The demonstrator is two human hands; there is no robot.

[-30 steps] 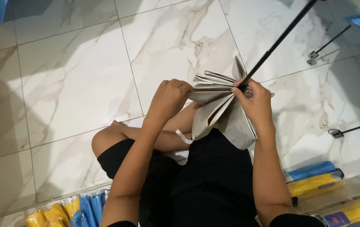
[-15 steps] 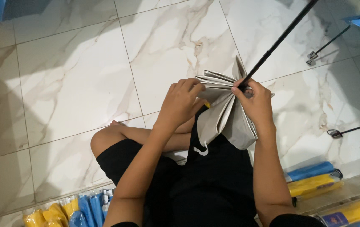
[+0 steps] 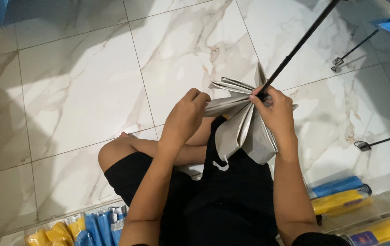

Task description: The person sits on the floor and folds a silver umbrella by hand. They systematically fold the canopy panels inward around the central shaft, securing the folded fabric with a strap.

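1. While the person sits cross-legged on the marble tile floor [image 3: 81, 91], bare tiles stretch wide to the left and ahead, free of clutter
2. To the right, 2 thin black umbrella rods [image 3: 363, 43] and [image 3: 382, 140] lie on the tiles, well apart from the hands
3. Packaged yellow and blue umbrellas [image 3: 340, 196] crowd the lower right edge; more packs [image 3: 76, 230] line the lower left edge
4. A folded grey umbrella canopy [image 3: 245, 130] hangs over the lap, its black shaft [image 3: 299, 45] slanting up to the top right
5. The left hand [image 3: 185, 116] is bent at the wrist, fingers curled closed on a canopy pleat
6. The right hand [image 3: 274, 111] pinches tight where shaft meets canopy, forearm upright
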